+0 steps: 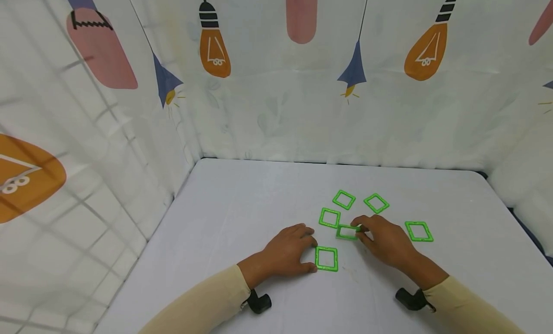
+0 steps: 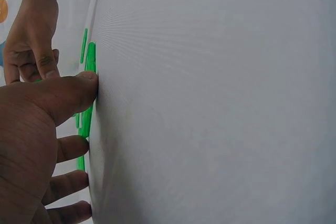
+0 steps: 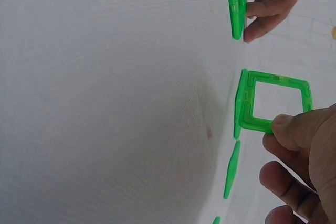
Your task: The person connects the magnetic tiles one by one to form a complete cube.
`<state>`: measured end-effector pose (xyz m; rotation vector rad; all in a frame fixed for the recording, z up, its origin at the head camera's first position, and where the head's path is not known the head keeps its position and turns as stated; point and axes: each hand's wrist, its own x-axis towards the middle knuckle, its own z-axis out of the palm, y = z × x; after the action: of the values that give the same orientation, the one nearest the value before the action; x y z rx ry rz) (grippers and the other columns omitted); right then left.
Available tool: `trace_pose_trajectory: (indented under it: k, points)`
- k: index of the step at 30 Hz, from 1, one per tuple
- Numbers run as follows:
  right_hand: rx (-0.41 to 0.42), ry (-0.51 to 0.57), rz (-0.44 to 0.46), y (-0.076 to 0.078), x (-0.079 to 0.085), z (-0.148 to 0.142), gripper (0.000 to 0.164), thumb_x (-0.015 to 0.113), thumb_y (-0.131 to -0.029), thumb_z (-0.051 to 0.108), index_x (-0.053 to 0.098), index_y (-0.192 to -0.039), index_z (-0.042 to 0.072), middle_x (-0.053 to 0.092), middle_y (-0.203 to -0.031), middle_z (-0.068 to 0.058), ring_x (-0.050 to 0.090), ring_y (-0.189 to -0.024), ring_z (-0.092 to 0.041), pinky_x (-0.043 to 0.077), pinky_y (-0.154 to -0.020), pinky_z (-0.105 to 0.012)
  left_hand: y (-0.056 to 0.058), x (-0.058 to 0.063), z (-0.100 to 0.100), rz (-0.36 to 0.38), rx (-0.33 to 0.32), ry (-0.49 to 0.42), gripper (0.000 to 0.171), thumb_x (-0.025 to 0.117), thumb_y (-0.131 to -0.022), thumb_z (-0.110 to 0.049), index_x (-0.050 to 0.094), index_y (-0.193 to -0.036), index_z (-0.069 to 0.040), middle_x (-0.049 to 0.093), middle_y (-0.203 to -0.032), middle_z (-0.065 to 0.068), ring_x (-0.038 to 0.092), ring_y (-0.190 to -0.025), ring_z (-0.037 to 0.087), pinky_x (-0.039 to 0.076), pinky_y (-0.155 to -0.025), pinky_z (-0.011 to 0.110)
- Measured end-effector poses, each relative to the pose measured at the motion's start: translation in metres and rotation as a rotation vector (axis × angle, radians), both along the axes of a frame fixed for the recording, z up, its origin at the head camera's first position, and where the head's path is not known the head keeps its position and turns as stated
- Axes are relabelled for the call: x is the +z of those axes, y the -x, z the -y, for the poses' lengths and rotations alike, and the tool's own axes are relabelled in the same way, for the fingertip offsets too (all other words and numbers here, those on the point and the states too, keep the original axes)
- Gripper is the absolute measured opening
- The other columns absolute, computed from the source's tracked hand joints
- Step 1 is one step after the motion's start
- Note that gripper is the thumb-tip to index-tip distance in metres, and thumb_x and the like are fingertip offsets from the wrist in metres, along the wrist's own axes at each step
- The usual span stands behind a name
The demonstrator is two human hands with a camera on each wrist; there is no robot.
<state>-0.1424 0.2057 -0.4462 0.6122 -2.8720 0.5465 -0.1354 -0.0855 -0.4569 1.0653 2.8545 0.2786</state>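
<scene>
My right hand (image 1: 386,240) pinches a green square frame tile (image 3: 281,78) between thumb and fingers. In the right wrist view this tile stands up from the table, its edge against a flat green tile (image 3: 239,103). Lower and to the left in the head view, my left hand (image 1: 290,251) lies beside another green square tile (image 1: 327,269) that is flat on the table. Its thumb and forefinger touch that tile's left side, with the fingers relaxed. The left wrist view shows the thumb (image 2: 79,90) over the tile's edge.
Further green tiles lie flat: one at the back (image 1: 340,205), one turned like a diamond (image 1: 382,199), and one (image 1: 415,223) to the right of my right hand. The white table (image 1: 242,195) meets patterned cloth walls (image 1: 259,108) behind and at the left.
</scene>
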Motion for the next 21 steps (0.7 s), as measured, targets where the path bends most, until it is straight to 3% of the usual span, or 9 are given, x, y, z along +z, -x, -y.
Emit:
trace_pose_trajectory:
  k: [21]
  points:
    - [0.056, 0.005, -0.024, 0.000, -0.001, 0.014, 0.034, 0.084, -0.086, 0.013, 0.068, -0.114, 0.024, 0.068, -0.094, 0.005, 0.065, -0.082, -0.012, 0.046, -0.058, -0.025, 0.000, 0.000, 0.000, -0.018, -0.006, -0.001, 0.049, 0.075, -0.089, -0.053, 0.067, -0.127, -0.024, 0.053, -0.147, 0.000, 0.040, -0.144, 0.024, 0.034, -0.115, 0.041]
